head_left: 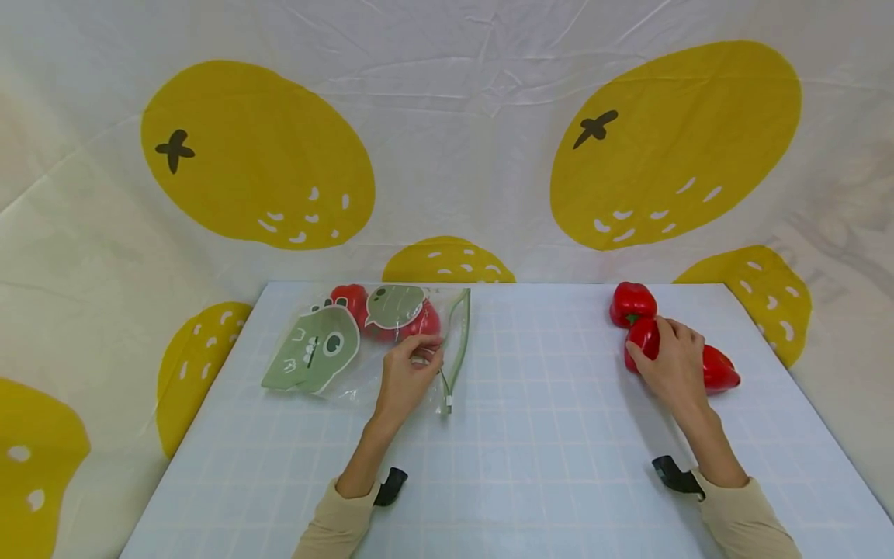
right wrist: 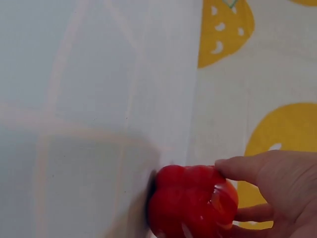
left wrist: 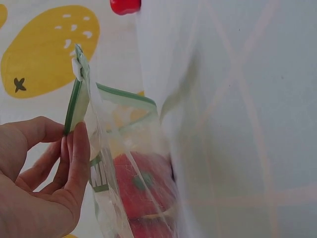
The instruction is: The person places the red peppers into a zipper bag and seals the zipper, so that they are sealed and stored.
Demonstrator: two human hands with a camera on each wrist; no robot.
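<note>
My left hand [head_left: 410, 371] pinches the green-edged mouth of a clear zip bag [left wrist: 133, 114] between thumb and fingers, and the mouth gapes. Inside the bag, red bell peppers [left wrist: 146, 188] show through the plastic. At the right of the table, my right hand [head_left: 673, 361] grips a red bell pepper [right wrist: 190, 203], thumb on one side and fingers on the other. Another red bell pepper [head_left: 633, 303] with a green stem lies just behind it. A third pepper [head_left: 719, 370] lies to the right, partly hidden by the hand.
The white table [head_left: 531, 450] carries a faint grid. A green cartoon animal face [head_left: 317, 349] is printed on the bag's left part. Behind the table hangs a pale cloth [head_left: 461, 155] with big yellow fruit shapes. Black wrist cameras [head_left: 673, 475] sit at both cuffs.
</note>
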